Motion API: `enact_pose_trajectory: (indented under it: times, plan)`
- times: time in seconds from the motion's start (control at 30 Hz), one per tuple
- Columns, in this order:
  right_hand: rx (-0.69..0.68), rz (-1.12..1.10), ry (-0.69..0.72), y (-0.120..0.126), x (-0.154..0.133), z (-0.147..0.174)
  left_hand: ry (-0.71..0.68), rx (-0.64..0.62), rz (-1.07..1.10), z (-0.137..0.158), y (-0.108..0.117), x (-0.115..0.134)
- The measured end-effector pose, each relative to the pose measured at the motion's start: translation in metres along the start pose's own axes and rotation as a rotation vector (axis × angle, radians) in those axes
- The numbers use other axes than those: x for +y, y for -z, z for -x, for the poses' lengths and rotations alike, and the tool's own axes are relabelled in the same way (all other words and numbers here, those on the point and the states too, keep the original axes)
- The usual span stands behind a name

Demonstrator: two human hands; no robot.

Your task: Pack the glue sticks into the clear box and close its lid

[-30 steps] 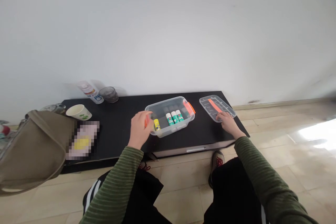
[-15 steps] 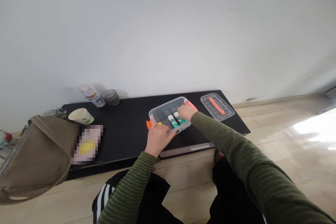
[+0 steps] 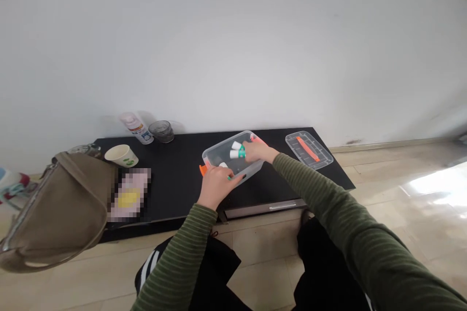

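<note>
A clear plastic box (image 3: 223, 148) with orange latches stands without its lid on the black table. My right hand (image 3: 253, 151) is closed around two green glue sticks (image 3: 241, 151), their white caps pointing left, over the inside of the box. At the near left corner, my left hand (image 3: 216, 183) grips the box's rim, thumb stretched along the near side. Beside its fingers inside the box shows a white end (image 3: 223, 165) with a bit of green nearby; most of that thing is hidden by the hand. The clear lid (image 3: 321, 154) with an orange handle lies to the right.
On the black table (image 3: 182, 170) stand a paper cup (image 3: 121, 156), a spray can (image 3: 137, 129) and a dark glass (image 3: 162, 131) at the left. A brown bag (image 3: 69, 209) and a blurred pink and yellow item (image 3: 129, 197) are nearer me. The wall (image 3: 233, 58) rises behind.
My right hand has taken hold of the two glue sticks and lifted them off the box floor, turning their caps left. The box has tilted or turned slightly; my left hand stays at its corner.
</note>
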State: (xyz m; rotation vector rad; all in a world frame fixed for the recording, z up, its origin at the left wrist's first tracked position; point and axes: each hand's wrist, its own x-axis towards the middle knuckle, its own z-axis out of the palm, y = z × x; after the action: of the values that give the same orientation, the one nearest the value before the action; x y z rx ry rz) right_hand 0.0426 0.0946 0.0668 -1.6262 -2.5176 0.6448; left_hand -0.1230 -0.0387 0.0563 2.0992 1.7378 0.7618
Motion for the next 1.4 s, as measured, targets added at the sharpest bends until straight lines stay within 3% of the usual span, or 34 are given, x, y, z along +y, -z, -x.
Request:
enact_pose_trajectory:
  times: [0.13,0.2,0.33,0.43,0.6,0.73,0.87,1.0,1.07,1.17,1.27,1.4]
  plan:
    - [0.426,0.138,0.21,0.042,-0.006,0.044,0.005,-0.013,-0.132,-0.006,0.014,-0.009]
    - [0.489,0.153,0.285,0.049,-0.003,0.071,-0.026,0.083,-0.138,-0.007,0.017,-0.007]
    - [0.386,0.218,0.299,0.028,0.011,0.111,-0.134,0.354,0.061,-0.002,0.004,0.016]
    - [0.365,0.219,0.251,-0.004,0.021,0.124,-0.175,0.259,0.212,0.004,-0.024,0.04]
    - [0.405,0.24,0.15,-0.033,0.038,0.129,0.018,0.036,0.151,-0.005,-0.057,0.063]
    - [0.437,0.316,0.088,-0.031,0.057,0.132,0.063,-0.022,0.072,-0.019,-0.064,0.076]
    - [0.441,0.376,0.067,-0.024,0.079,0.135,0.118,-0.017,0.156,-0.026,-0.08,0.087]
    - [0.457,0.297,-0.189,-0.016,0.106,0.131,0.249,0.021,0.248,-0.034,-0.097,0.084]
    - [0.398,0.169,-0.393,-0.014,0.122,0.127,0.235,-0.06,0.143,-0.041,-0.103,0.08]
    - [0.166,-0.004,-0.607,-0.014,0.143,0.118,0.122,-0.22,-0.197,-0.053,-0.114,0.076]
    - [0.017,-0.027,-0.66,-0.019,0.153,0.111,0.021,-0.285,-0.436,-0.063,-0.129,0.073]
    - [0.044,0.034,-0.671,-0.03,0.15,0.104,-0.025,-0.315,-0.514,-0.068,-0.152,0.07]
